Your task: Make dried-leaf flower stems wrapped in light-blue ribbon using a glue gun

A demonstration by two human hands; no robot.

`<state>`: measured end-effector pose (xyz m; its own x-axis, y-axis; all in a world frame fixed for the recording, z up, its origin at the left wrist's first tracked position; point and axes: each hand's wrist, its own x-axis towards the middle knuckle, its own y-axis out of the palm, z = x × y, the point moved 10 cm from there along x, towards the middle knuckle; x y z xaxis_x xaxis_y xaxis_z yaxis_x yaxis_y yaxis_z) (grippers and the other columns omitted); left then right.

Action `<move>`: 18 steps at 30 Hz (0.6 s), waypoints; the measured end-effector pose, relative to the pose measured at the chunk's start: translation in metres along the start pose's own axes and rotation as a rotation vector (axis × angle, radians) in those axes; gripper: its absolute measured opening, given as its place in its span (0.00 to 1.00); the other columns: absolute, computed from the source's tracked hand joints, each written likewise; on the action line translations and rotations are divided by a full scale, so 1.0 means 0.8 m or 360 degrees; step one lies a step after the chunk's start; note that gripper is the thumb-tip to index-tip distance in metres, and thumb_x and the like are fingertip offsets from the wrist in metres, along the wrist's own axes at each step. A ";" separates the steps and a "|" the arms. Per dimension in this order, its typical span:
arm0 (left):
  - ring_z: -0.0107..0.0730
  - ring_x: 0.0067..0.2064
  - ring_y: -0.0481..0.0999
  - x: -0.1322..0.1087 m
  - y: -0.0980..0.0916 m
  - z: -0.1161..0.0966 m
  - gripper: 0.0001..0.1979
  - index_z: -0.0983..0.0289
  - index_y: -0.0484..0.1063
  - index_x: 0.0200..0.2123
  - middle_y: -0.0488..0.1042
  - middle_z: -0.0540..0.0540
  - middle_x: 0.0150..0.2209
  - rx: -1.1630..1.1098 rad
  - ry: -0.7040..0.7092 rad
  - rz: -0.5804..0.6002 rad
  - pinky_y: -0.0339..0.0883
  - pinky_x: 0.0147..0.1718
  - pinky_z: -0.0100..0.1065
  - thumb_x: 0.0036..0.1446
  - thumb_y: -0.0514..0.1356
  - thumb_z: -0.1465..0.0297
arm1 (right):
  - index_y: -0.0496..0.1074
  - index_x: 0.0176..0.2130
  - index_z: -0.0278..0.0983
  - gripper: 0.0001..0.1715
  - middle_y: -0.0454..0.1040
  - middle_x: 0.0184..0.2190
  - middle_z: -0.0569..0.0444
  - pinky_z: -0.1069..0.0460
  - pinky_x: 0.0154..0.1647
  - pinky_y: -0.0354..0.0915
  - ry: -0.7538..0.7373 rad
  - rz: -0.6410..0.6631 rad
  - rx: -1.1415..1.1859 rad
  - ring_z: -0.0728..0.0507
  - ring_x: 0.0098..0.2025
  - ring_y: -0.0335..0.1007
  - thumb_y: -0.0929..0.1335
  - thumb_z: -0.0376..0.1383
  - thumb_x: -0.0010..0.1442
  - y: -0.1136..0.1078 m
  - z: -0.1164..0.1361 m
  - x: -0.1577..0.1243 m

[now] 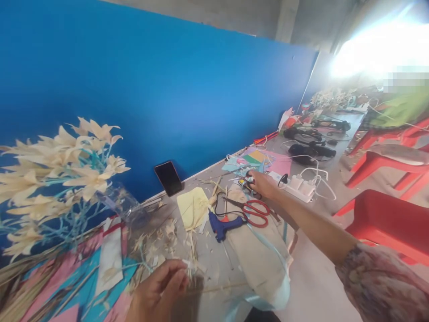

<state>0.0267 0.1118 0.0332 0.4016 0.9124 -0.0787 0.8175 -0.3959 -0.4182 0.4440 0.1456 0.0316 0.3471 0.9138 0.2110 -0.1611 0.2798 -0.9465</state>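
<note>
Two hands: left hand [161, 290] low at the near worktop edge; right hand [263, 184] stretched far forward.
Left grip: clenched, fingertips pinching a pale straw strip [188, 264] just ahead of the knuckles.
Right grip: fingers curled over a small dark tool [247, 182]; whether it is grasped cannot be told.
Near right grip: red scissors [256, 210] lying flat just behind the wrist; white power strip [298, 185] just beside it on the outer side; blue glue gun [221, 226] further back, toward the left grip.
Worktop [214, 259]: straw scraps lie between both grips; a bare grey patch sits ahead of the left grip.
Edges: blue wall [167, 89] bounds the far side, with a phone [168, 178] leaning on it; the open edge runs under the right forearm.
Open room: floor beyond the right forearm, then red chairs [385, 219].
Left of left grip: straw flowers [67, 165], well apart.
</note>
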 end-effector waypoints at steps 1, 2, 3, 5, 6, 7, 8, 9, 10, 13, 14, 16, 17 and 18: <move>0.37 0.27 0.76 -0.003 0.000 -0.002 0.18 0.58 0.79 0.31 0.76 0.52 0.23 -0.0019 -0.0002 -0.0031 0.71 0.28 0.30 0.52 0.63 0.50 | 0.70 0.50 0.39 0.19 0.79 0.41 0.48 0.53 0.33 0.56 -0.0030 0.0028 -0.0032 0.41 0.39 0.73 0.69 0.36 0.58 0.003 0.006 0.006; 0.37 0.28 0.76 -0.007 0.000 -0.003 0.17 0.58 0.79 0.31 0.76 0.52 0.24 -0.0044 -0.0008 -0.0068 0.71 0.28 0.30 0.52 0.63 0.51 | 0.71 0.49 0.38 0.19 0.79 0.42 0.46 0.53 0.34 0.56 -0.0049 0.0056 -0.0064 0.40 0.41 0.73 0.70 0.34 0.56 0.005 0.009 0.013; 0.37 0.28 0.76 -0.010 0.000 -0.003 0.17 0.58 0.79 0.32 0.77 0.52 0.24 -0.0069 -0.0016 -0.0108 0.72 0.29 0.31 0.52 0.63 0.51 | 0.72 0.47 0.36 0.18 0.80 0.42 0.44 0.52 0.35 0.56 -0.0058 0.0081 -0.0093 0.39 0.41 0.73 0.71 0.33 0.56 0.006 0.011 0.019; 0.37 0.28 0.76 -0.016 -0.003 -0.003 0.17 0.59 0.79 0.32 0.77 0.52 0.25 -0.0102 -0.0033 -0.0171 0.72 0.29 0.31 0.51 0.63 0.52 | 0.73 0.46 0.35 0.15 0.80 0.41 0.42 0.51 0.36 0.57 -0.0051 0.0103 -0.0142 0.38 0.42 0.74 0.70 0.33 0.56 0.001 0.008 0.032; 0.37 0.28 0.76 -0.018 -0.004 -0.004 0.17 0.59 0.78 0.32 0.77 0.52 0.25 -0.0104 -0.0037 -0.0192 0.71 0.29 0.31 0.51 0.63 0.52 | 0.73 0.46 0.35 0.15 0.80 0.41 0.43 0.51 0.37 0.57 -0.0037 0.0095 -0.0159 0.37 0.42 0.74 0.69 0.33 0.58 -0.004 0.005 0.038; 0.36 0.28 0.76 -0.019 -0.005 -0.005 0.17 0.60 0.78 0.32 0.77 0.52 0.25 -0.0095 -0.0037 -0.0198 0.71 0.29 0.31 0.51 0.63 0.52 | 0.72 0.47 0.36 0.15 0.80 0.41 0.43 0.51 0.38 0.58 -0.0021 0.0077 -0.0171 0.37 0.43 0.74 0.69 0.34 0.59 -0.011 0.002 0.043; 0.36 0.28 0.75 -0.020 -0.006 -0.008 0.17 0.60 0.78 0.32 0.77 0.52 0.25 -0.0081 -0.0030 -0.0193 0.71 0.29 0.32 0.52 0.62 0.52 | 0.71 0.49 0.36 0.15 0.79 0.43 0.43 0.50 0.39 0.58 -0.0002 0.0049 -0.0177 0.37 0.44 0.74 0.68 0.36 0.61 -0.019 -0.002 0.048; 0.36 0.28 0.75 -0.019 -0.004 -0.011 0.17 0.60 0.77 0.32 0.76 0.52 0.25 -0.0069 -0.0020 -0.0179 0.70 0.30 0.32 0.53 0.62 0.52 | 0.71 0.49 0.36 0.16 0.79 0.44 0.43 0.50 0.40 0.59 0.0013 0.0019 -0.0178 0.36 0.45 0.73 0.67 0.36 0.61 -0.027 -0.005 0.053; 0.35 0.28 0.75 -0.018 -0.001 -0.016 0.16 0.60 0.77 0.32 0.76 0.51 0.25 -0.0063 -0.0008 -0.0149 0.70 0.30 0.32 0.54 0.61 0.54 | 0.71 0.49 0.36 0.16 0.79 0.44 0.42 0.49 0.40 0.59 0.0015 0.0005 -0.0171 0.36 0.46 0.73 0.67 0.36 0.60 -0.034 -0.007 0.056; 0.35 0.30 0.75 -0.015 0.030 -0.031 0.12 0.61 0.76 0.33 0.76 0.51 0.26 -0.0104 0.0002 0.0030 0.69 0.32 0.32 0.58 0.59 0.59 | 0.72 0.45 0.36 0.17 0.79 0.44 0.43 0.49 0.40 0.60 -0.0009 0.0003 -0.0109 0.35 0.45 0.73 0.71 0.33 0.54 -0.045 -0.008 0.056; 0.35 0.31 0.76 -0.014 0.049 -0.038 0.12 0.61 0.76 0.33 0.77 0.51 0.27 -0.0093 0.0014 0.0125 0.69 0.33 0.33 0.59 0.57 0.61 | 0.73 0.45 0.36 0.18 0.79 0.44 0.43 0.49 0.40 0.60 -0.0018 -0.0008 -0.0075 0.35 0.45 0.73 0.72 0.33 0.52 -0.049 -0.008 0.053; 0.34 0.30 0.74 -0.018 0.106 -0.055 0.12 0.61 0.75 0.28 0.76 0.51 0.26 0.0058 0.0088 0.0446 0.66 0.31 0.32 0.60 0.56 0.65 | 0.73 0.45 0.35 0.18 0.79 0.44 0.44 0.50 0.39 0.61 -0.0024 -0.0062 0.0006 0.36 0.44 0.73 0.72 0.33 0.52 -0.062 -0.005 0.040; 0.33 0.30 0.73 -0.021 0.133 -0.063 0.13 0.61 0.74 0.27 0.75 0.51 0.25 0.0130 0.0157 0.0549 0.64 0.31 0.32 0.61 0.54 0.66 | 0.72 0.45 0.34 0.17 0.79 0.43 0.44 0.51 0.38 0.62 -0.0022 -0.0094 0.0039 0.37 0.43 0.74 0.71 0.35 0.54 -0.069 -0.003 0.031; 0.34 0.31 0.73 -0.023 0.158 -0.072 0.14 0.61 0.74 0.27 0.75 0.52 0.27 0.0210 0.0235 0.0605 0.64 0.32 0.33 0.62 0.53 0.68 | 0.72 0.44 0.34 0.16 0.79 0.40 0.46 0.51 0.36 0.62 -0.0022 -0.0117 0.0101 0.39 0.40 0.74 0.70 0.36 0.56 -0.076 0.001 0.020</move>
<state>0.1463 0.0386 0.0335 0.7269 0.6756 -0.1230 0.5439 -0.6758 -0.4975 0.4587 0.1433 0.0925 0.3475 0.8940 0.2829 -0.1943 0.3638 -0.9110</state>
